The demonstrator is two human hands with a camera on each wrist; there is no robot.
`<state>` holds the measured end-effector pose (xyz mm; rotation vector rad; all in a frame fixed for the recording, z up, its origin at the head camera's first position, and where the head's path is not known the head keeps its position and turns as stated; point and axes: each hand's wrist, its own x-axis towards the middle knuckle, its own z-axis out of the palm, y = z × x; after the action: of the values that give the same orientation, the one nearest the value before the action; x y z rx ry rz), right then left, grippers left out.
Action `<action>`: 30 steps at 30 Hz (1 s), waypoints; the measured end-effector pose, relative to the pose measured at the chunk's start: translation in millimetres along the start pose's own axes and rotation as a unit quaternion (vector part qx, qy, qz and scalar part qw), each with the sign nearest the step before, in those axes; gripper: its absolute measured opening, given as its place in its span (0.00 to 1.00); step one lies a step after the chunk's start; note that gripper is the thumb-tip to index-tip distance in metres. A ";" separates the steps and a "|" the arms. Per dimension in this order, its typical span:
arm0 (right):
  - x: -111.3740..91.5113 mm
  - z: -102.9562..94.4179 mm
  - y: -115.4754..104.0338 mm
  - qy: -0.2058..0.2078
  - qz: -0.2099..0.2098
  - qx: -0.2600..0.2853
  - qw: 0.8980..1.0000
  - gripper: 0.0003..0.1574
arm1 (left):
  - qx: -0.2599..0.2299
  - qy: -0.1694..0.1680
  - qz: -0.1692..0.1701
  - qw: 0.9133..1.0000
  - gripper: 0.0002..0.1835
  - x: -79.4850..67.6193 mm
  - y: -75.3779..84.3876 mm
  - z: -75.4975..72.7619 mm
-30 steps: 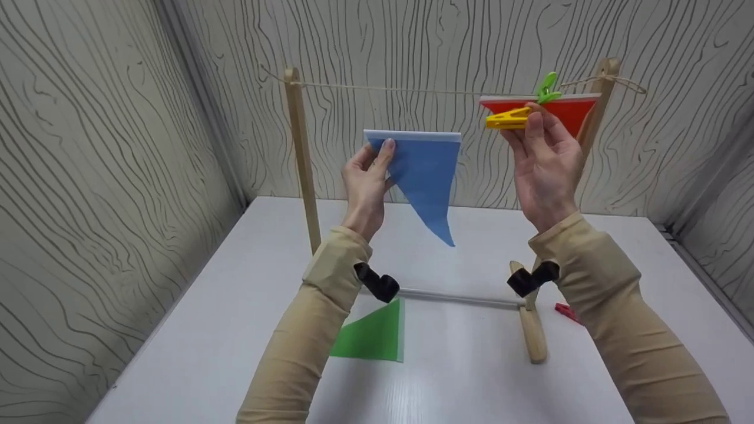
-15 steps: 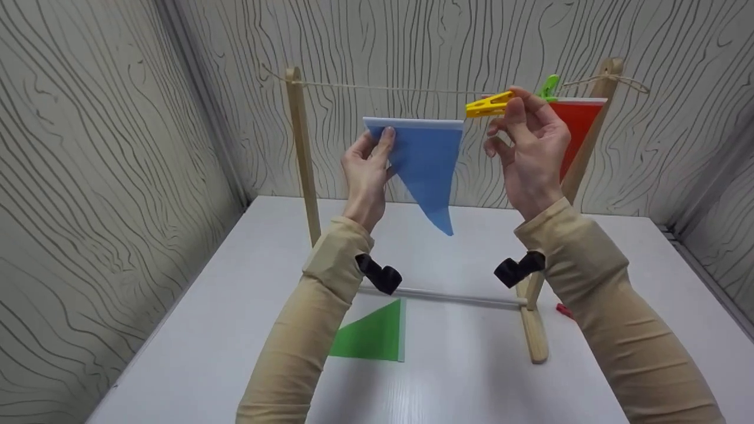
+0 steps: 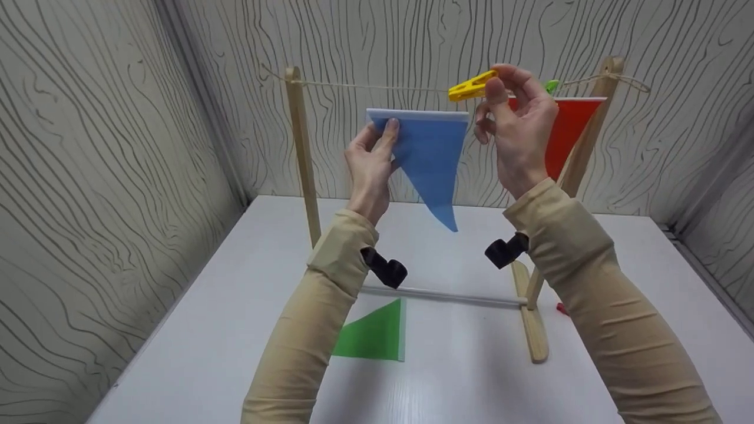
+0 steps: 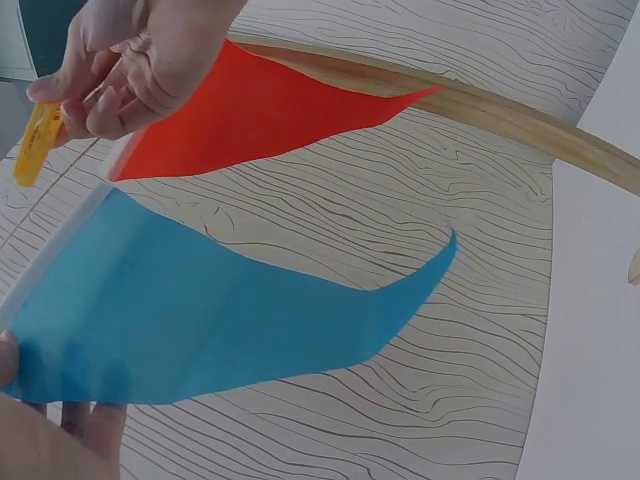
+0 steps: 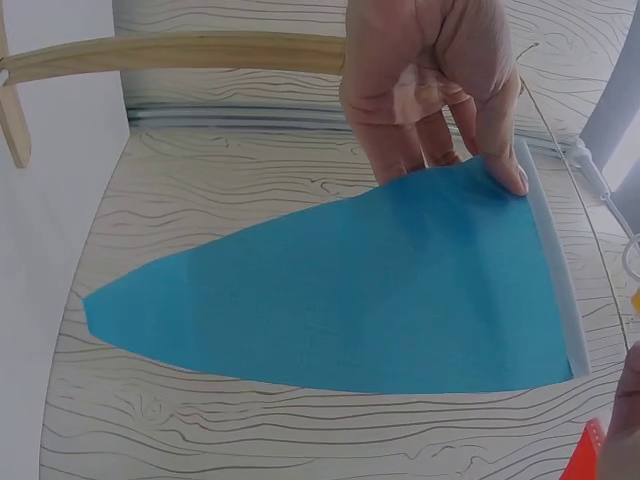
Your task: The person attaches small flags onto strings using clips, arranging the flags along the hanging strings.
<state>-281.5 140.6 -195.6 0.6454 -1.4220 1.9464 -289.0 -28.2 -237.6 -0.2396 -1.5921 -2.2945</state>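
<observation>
A blue pennant [image 3: 430, 153] with a white top strip hangs from my left hand [image 3: 371, 165], pinched near its left corner between thumb and fingers. Its top edge is a little below the string [image 3: 371, 88]. Up by the string, my right hand [image 3: 524, 129] pinches a yellow clothespin [image 3: 471, 86] between thumb and forefinger, its nose pointing left. Behind that hand a red pennant [image 3: 574, 129] hangs on the string, held by a green clothespin [image 3: 551, 86] that is mostly hidden. In the left wrist view the blue pennant [image 4: 200, 300] lies beside the red one [image 4: 250, 115].
Two wooden posts [image 3: 301, 153] carry the string, joined low down by a pale rod [image 3: 453, 296]. A green pennant [image 3: 377, 335] lies on the white table [image 3: 459, 377], partly behind my left sleeve. A red clothespin [image 3: 562, 308] peeks out by my right sleeve.
My left hand has raised the blue pennant toward the string. My right hand has carried the yellow clothespin up and left, away from the red pennant.
</observation>
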 end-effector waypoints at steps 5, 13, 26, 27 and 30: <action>6.9 3.9 1.0 -0.013 -0.027 -0.027 0.999 0.13 | -0.015 0.003 0.000 1.000 0.16 1.7 1.6 1.9; 16.0 6.7 -2.4 -0.020 -0.026 -0.029 0.999 0.14 | -0.028 0.007 0.008 1.000 0.15 3.9 3.4 9.8; 23.1 10.3 -8.0 -0.026 -0.044 -0.140 0.989 0.12 | -0.016 0.008 0.005 1.000 0.17 5.9 8.2 13.5; 23.4 10.8 -8.4 -0.025 -0.048 -0.146 0.988 0.12 | -0.016 0.006 0.006 1.000 0.17 5.9 8.4 13.6; 24.3 12.1 -8.7 -0.020 -0.063 -0.172 0.983 0.12 | -0.013 0.003 0.008 1.000 0.16 6.0 9.0 14.4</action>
<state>-291.3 135.9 -169.3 0.5981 -1.6502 1.5465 -292.0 -18.7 -222.6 -0.2499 -1.5525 -2.3031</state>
